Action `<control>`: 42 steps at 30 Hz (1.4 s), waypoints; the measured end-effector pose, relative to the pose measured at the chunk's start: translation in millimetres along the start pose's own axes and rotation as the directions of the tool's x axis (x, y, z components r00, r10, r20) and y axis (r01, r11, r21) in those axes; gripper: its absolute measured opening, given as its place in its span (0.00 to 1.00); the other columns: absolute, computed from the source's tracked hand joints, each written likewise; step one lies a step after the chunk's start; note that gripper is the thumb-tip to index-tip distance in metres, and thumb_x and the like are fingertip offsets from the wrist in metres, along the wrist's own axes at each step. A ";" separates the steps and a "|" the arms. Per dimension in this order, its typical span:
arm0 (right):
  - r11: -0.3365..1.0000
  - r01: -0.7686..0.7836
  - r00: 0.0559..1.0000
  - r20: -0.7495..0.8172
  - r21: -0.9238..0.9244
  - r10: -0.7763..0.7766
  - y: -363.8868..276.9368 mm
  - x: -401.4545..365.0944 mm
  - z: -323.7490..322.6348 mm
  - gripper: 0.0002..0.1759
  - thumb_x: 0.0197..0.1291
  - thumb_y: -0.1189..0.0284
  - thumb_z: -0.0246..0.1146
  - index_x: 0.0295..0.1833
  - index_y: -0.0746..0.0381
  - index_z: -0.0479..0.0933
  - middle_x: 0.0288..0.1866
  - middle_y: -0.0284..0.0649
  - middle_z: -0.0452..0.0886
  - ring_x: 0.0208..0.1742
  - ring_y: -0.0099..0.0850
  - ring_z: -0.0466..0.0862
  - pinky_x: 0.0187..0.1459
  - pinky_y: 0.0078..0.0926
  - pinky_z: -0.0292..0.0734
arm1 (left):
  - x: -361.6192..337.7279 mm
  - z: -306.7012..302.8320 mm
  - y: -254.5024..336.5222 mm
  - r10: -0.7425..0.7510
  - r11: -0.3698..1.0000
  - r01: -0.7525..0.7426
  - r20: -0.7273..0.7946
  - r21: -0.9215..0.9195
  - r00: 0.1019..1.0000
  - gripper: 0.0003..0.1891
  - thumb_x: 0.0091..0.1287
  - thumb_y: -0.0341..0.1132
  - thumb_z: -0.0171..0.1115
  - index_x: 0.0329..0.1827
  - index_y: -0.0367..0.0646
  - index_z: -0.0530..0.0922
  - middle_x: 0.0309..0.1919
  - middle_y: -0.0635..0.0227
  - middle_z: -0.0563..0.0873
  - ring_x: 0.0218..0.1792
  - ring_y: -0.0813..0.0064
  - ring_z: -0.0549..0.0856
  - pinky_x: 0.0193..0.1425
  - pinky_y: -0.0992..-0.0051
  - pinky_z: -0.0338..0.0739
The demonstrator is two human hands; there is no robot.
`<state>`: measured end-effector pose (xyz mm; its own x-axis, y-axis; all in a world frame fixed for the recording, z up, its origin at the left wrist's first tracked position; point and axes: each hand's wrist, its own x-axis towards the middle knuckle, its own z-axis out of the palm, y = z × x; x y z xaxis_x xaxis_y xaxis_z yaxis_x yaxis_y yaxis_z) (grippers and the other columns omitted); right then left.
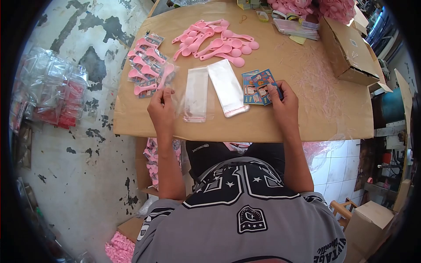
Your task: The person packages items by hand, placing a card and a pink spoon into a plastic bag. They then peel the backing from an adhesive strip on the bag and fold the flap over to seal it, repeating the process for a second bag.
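My left hand (pixel 162 103) pinches the lower end of a pink spoon (pixel 167 73), with clear plastic film around it. This spoon lies against a pile of bagged pink spoons with printed cards (pixel 147 61). My right hand (pixel 284 98) is closed on a blue printed card (pixel 264 84), the thumb on its face; more such cards (pixel 250 89) lie under and beside it on the table. Between my hands are a clear plastic bag (pixel 196 92) and a thicker stack of clear bags (pixel 227 87), both flat. Farther back lies a heap of loose pink spoons (pixel 212 41).
The brown-covered table (pixel 245 127) ends just in front of my body. A cardboard box (pixel 346 52) sits at its right edge, near pink plastic shreds (pixel 313 72). Plastic packs (pixel 296 28) lie at the back right. Below the table, a box holds pink pieces (pixel 152 162).
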<state>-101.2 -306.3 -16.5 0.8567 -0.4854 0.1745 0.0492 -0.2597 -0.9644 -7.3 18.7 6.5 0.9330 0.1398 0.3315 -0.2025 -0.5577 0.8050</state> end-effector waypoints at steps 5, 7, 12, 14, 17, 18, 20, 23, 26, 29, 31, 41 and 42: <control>1.000 0.020 1.000 -0.023 -0.007 -0.020 8.2 2.4 2.3 0.15 0.79 0.63 0.64 0.45 0.66 0.80 0.30 0.32 0.81 0.32 0.18 0.73 0.34 0.23 0.70 | -2.1 -1.4 -9.5 -0.174 0.955 0.223 0.242 -0.194 0.955 0.17 0.83 0.40 0.61 0.43 0.33 0.86 0.21 0.80 0.74 0.23 0.85 0.68 0.27 0.75 0.62; 0.999 0.036 0.998 -0.048 0.011 -0.035 1.3 -0.1 4.8 0.14 0.79 0.63 0.63 0.46 0.65 0.80 0.33 0.35 0.82 0.34 0.22 0.76 0.35 0.25 0.71 | -3.5 -0.2 -9.4 -0.190 0.939 0.259 0.288 -0.225 0.939 0.17 0.83 0.41 0.62 0.43 0.34 0.86 0.20 0.81 0.73 0.22 0.87 0.68 0.25 0.76 0.62; 0.881 0.407 0.909 0.015 -0.242 -0.416 -39.5 -17.3 26.2 0.05 0.69 0.72 0.68 0.47 0.61 0.82 0.44 0.42 0.85 0.45 0.41 0.82 0.49 0.39 0.74 | -3.8 4.6 -13.5 -0.137 0.970 0.182 0.255 -0.162 0.957 0.18 0.82 0.43 0.63 0.42 0.34 0.87 0.20 0.80 0.75 0.22 0.88 0.71 0.25 0.76 0.64; 0.775 0.589 0.807 0.230 -0.229 -0.545 -51.1 -25.0 47.4 0.11 0.60 0.77 0.71 0.48 0.60 0.83 0.46 0.41 0.86 0.49 0.43 0.82 0.56 0.47 0.71 | -4.8 5.0 -14.3 -0.121 0.974 0.167 0.269 -0.154 0.956 0.17 0.83 0.43 0.62 0.42 0.37 0.87 0.20 0.81 0.75 0.21 0.90 0.70 0.25 0.79 0.62; 0.601 0.787 0.593 0.443 -0.142 -0.672 -56.2 -37.3 86.8 0.08 0.66 0.74 0.65 0.49 0.61 0.80 0.46 0.41 0.86 0.52 0.41 0.83 0.63 0.44 0.72 | -4.6 6.2 -19.3 -0.101 0.972 0.158 0.304 -0.172 0.947 0.16 0.83 0.42 0.61 0.42 0.38 0.87 0.22 0.81 0.76 0.22 0.90 0.70 0.26 0.81 0.62; 0.538 0.836 0.511 0.504 -0.106 -0.696 -51.2 -38.3 95.8 0.08 0.68 0.73 0.64 0.49 0.61 0.79 0.46 0.41 0.86 0.52 0.40 0.83 0.65 0.44 0.72 | -4.1 5.5 -23.4 -0.098 0.970 0.160 0.313 -0.181 0.945 0.16 0.83 0.42 0.61 0.42 0.38 0.87 0.22 0.81 0.76 0.23 0.90 0.70 0.26 0.82 0.62; 0.553 0.814 0.532 0.613 -0.179 -0.584 -45.2 -40.6 102.7 0.08 0.67 0.72 0.64 0.49 0.62 0.77 0.51 0.42 0.86 0.55 0.41 0.84 0.69 0.46 0.72 | -1.4 5.1 -35.8 -0.056 0.964 0.115 0.241 -0.239 0.969 0.16 0.83 0.42 0.61 0.43 0.39 0.87 0.25 0.80 0.78 0.24 0.90 0.71 0.27 0.82 0.63; 0.571 0.794 0.541 0.671 -0.208 -0.507 -45.9 -38.5 104.6 0.09 0.68 0.72 0.62 0.51 0.63 0.76 0.47 0.42 0.85 0.53 0.40 0.84 0.69 0.45 0.72 | 3.1 -5.5 -50.2 -0.086 0.900 0.115 0.088 -0.420 0.992 0.13 0.84 0.41 0.61 0.49 0.41 0.86 0.27 0.78 0.80 0.26 0.88 0.75 0.28 0.83 0.66; 0.601 0.786 0.570 0.544 -0.142 -0.616 -44.5 -35.3 103.4 0.09 0.68 0.73 0.63 0.51 0.62 0.77 0.43 0.42 0.84 0.50 0.41 0.84 0.66 0.43 0.73 | 1.5 -15.1 -45.1 -0.216 0.742 0.208 0.066 -0.637 0.974 0.12 0.83 0.39 0.61 0.60 0.41 0.82 0.33 0.73 0.85 0.31 0.83 0.83 0.33 0.82 0.75; 0.689 0.710 0.686 0.370 -0.148 -0.627 -52.3 -35.9 87.4 0.08 0.64 0.76 0.66 0.49 0.62 0.80 0.41 0.42 0.84 0.49 0.44 0.84 0.61 0.44 0.75 | -1.2 -21.6 -19.8 -0.229 0.530 0.330 0.243 -0.781 0.943 0.15 0.82 0.34 0.62 0.66 0.40 0.78 0.45 0.65 0.90 0.42 0.75 0.90 0.45 0.78 0.85; 0.733 0.660 0.746 0.253 -0.163 -0.616 -46.5 -32.8 70.2 0.08 0.63 0.79 0.70 0.47 0.64 0.83 0.41 0.42 0.85 0.44 0.41 0.86 0.50 0.37 0.79 | -6.4 -22.1 -5.0 -0.201 0.405 0.391 0.336 -0.827 0.920 0.16 0.81 0.31 0.62 0.68 0.40 0.77 0.53 0.60 0.90 0.49 0.70 0.91 0.54 0.75 0.88; 0.889 -0.293 0.897 0.422 0.352 0.128 -41.6 -38.0 25.8 0.10 0.76 0.68 0.68 0.51 0.64 0.81 0.36 0.29 0.84 0.33 0.15 0.80 0.33 0.17 0.75 | -34.2 36.8 42.1 -0.173 0.326 0.410 0.372 -0.852 0.912 0.11 0.76 0.30 0.69 0.58 0.38 0.81 0.53 0.53 0.91 0.54 0.60 0.92 0.57 0.68 0.91; 0.874 -0.299 0.900 0.417 0.384 0.125 -41.9 -37.2 25.9 0.10 0.76 0.68 0.68 0.51 0.64 0.81 0.36 0.29 0.83 0.33 0.15 0.80 0.33 0.17 0.75 | -37.2 42.1 45.0 -0.155 0.339 0.401 0.370 -0.851 0.916 0.11 0.76 0.30 0.69 0.56 0.38 0.81 0.53 0.53 0.92 0.54 0.60 0.93 0.57 0.67 0.91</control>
<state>-121.9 -255.8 12.3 0.9915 -0.1216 -0.0460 -0.0158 0.2385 -0.9710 -38.5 -46.0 9.7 0.9961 -0.0882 -0.0037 0.0529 0.5631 0.8247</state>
